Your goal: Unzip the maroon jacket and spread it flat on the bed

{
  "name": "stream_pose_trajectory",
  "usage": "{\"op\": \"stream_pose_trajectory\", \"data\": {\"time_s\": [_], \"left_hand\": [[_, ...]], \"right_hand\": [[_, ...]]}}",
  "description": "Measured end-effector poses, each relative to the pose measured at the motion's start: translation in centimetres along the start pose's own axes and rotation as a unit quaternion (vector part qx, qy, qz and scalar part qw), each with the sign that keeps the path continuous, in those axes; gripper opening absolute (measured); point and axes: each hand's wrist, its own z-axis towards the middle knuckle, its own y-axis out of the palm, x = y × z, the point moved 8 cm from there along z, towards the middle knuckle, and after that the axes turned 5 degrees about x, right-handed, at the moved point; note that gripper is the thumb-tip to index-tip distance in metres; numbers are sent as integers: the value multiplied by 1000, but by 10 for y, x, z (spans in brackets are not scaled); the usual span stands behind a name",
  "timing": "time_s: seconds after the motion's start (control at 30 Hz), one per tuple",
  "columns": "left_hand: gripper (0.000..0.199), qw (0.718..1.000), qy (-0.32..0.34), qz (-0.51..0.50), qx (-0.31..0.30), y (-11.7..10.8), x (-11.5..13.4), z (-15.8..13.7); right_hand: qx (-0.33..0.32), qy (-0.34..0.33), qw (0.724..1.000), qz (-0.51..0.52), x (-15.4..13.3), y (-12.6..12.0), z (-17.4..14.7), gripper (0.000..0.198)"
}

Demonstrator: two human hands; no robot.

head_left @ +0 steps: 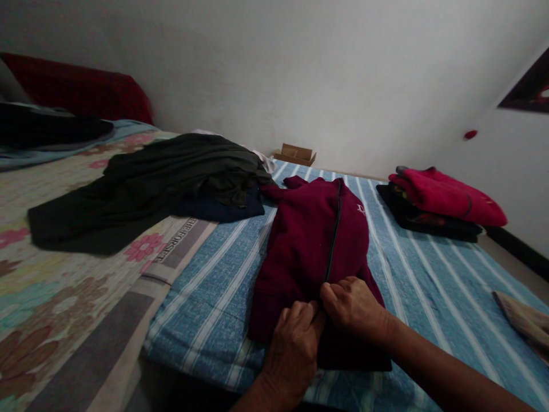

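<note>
A maroon zip-up jacket (295,246) lies front up on the blue striped sheet (214,286), its hem toward me. Its dark zipper runs down the front, and a small white emblem shows on the chest. My left hand (295,343) is closed at the hem, beside the zipper's lower end. Just above and right of it, my right hand (355,306) pinches at the zipper line. Both hands nearly touch. The fingertips cover the zipper's bottom end, so the slider and exact hold are hidden.
Left of the jacket, a dark green garment (171,183) lies spread over a navy folded cloth (223,212). Folded clothes with a pink-red garment (450,197) on top are stacked at right. A cardboard box (295,153) stands by the wall. A beige cloth (521,317) lies at the right edge.
</note>
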Motion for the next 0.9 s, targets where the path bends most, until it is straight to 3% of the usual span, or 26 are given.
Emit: {"op": "stream_pose_trajectory", "data": {"time_s": [0.47, 0.7, 0.9], "left_hand": [[23, 998, 19, 53, 10, -1, 3, 3], [16, 999, 13, 33, -2, 1, 1, 1], [15, 1000, 4, 26, -10, 3, 0, 2]], "right_hand": [[-33, 40, 999, -8, 17, 0, 6, 13], [31, 28, 999, -1, 4, -22, -3, 14], [4, 26, 1000, -7, 4, -16, 1, 11]]}}
